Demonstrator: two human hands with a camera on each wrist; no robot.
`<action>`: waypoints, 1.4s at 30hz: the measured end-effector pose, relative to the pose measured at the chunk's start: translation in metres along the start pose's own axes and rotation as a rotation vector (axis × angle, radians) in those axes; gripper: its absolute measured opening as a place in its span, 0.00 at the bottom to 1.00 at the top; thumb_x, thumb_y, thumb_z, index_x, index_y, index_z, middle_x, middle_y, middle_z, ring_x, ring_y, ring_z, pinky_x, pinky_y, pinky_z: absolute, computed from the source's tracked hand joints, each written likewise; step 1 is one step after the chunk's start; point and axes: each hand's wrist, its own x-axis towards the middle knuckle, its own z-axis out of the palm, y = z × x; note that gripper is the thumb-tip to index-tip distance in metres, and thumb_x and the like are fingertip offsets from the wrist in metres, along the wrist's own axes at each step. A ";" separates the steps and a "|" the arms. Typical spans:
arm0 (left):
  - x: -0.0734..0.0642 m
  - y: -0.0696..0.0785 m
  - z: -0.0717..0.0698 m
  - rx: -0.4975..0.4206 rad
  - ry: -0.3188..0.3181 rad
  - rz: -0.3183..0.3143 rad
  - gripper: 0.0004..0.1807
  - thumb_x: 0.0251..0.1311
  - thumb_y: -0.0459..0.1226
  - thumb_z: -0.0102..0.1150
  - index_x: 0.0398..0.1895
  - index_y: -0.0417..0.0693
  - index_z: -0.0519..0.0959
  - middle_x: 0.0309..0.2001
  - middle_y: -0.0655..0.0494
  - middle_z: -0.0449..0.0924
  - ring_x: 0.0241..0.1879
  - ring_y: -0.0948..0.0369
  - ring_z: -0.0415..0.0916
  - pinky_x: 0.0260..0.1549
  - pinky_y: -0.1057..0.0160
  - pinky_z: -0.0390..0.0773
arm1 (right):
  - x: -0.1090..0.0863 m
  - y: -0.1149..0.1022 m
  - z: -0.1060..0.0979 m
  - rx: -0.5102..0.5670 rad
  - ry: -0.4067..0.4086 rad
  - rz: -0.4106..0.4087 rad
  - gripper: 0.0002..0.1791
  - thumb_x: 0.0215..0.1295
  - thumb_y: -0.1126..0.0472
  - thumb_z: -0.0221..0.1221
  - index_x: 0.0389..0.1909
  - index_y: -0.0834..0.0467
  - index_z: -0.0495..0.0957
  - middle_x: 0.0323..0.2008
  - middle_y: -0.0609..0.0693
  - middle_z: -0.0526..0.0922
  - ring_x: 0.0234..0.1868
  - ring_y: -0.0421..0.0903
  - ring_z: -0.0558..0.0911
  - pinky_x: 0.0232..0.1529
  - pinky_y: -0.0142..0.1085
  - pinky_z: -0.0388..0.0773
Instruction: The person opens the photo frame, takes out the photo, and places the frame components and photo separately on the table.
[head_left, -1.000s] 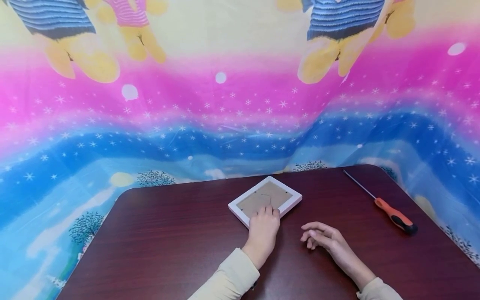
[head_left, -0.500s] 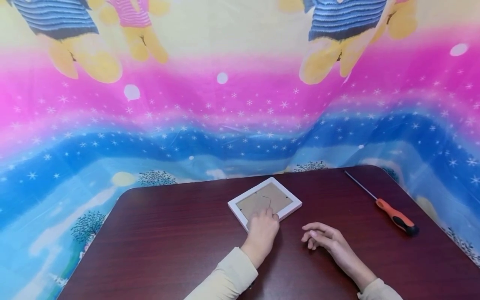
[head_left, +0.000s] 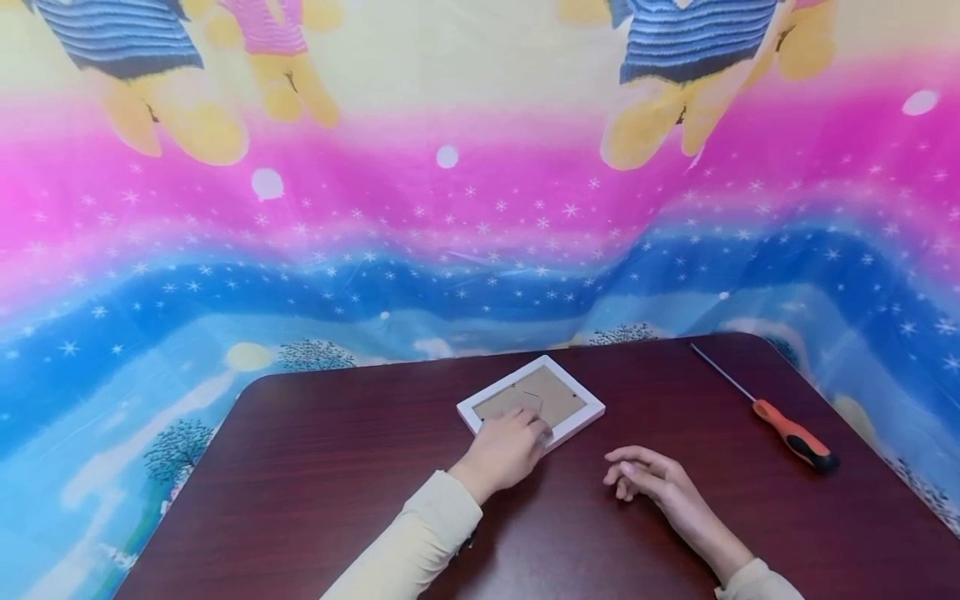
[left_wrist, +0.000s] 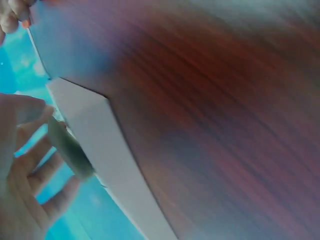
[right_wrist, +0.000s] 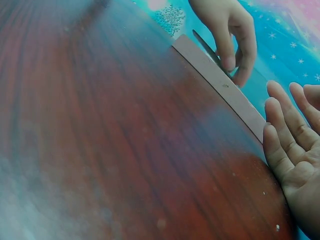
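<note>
A white picture frame [head_left: 577,419] lies back side up on the dark wooden table, its brown backing board [head_left: 558,400] facing upward. My left hand [head_left: 504,446] is over the near-left part of the board and hides some of it. In the right wrist view, its thumb and finger pinch a thin flat piece [right_wrist: 205,42] tilted up from the frame, which looks like the frame's stand leg. The left wrist view shows this greenish piece [left_wrist: 72,152] blurred. Right of the frame, my right hand [head_left: 652,479] rests with loosely bent fingers, holding nothing.
A screwdriver [head_left: 787,429] with an orange and black handle lies on the right side of the table [head_left: 337,467]. Behind the table hangs a patterned cloth [head_left: 450,208] in pink and blue. Small dark fasteners sit along the board's edges.
My left hand and forearm have shifted left, and the wrist has turned over the frame. The frame, the right hand and the screwdriver stay nearly where they were.
</note>
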 end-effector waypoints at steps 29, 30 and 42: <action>-0.031 -0.080 -0.008 -0.225 -0.327 -0.165 0.31 0.67 0.56 0.56 0.70 0.56 0.71 0.72 0.54 0.63 0.72 0.52 0.58 0.65 0.45 0.62 | 0.000 0.002 0.000 0.024 0.002 -0.005 0.17 0.76 0.69 0.46 0.55 0.81 0.67 0.37 0.51 0.85 0.32 0.42 0.82 0.36 0.35 0.81; -0.032 -0.081 -0.009 -0.235 -0.328 -0.169 0.32 0.66 0.56 0.57 0.70 0.56 0.71 0.72 0.54 0.63 0.72 0.52 0.58 0.65 0.45 0.63 | -0.001 0.002 0.000 0.023 0.001 -0.005 0.17 0.76 0.69 0.46 0.55 0.81 0.67 0.37 0.51 0.85 0.33 0.42 0.82 0.36 0.35 0.81; -0.035 -0.071 -0.010 -0.168 -0.241 -0.209 0.32 0.55 0.59 0.67 0.60 0.57 0.79 0.65 0.56 0.71 0.64 0.52 0.67 0.55 0.46 0.72 | -0.002 0.000 -0.001 0.031 -0.012 -0.015 0.17 0.78 0.68 0.43 0.59 0.76 0.67 0.38 0.53 0.85 0.34 0.43 0.82 0.36 0.37 0.81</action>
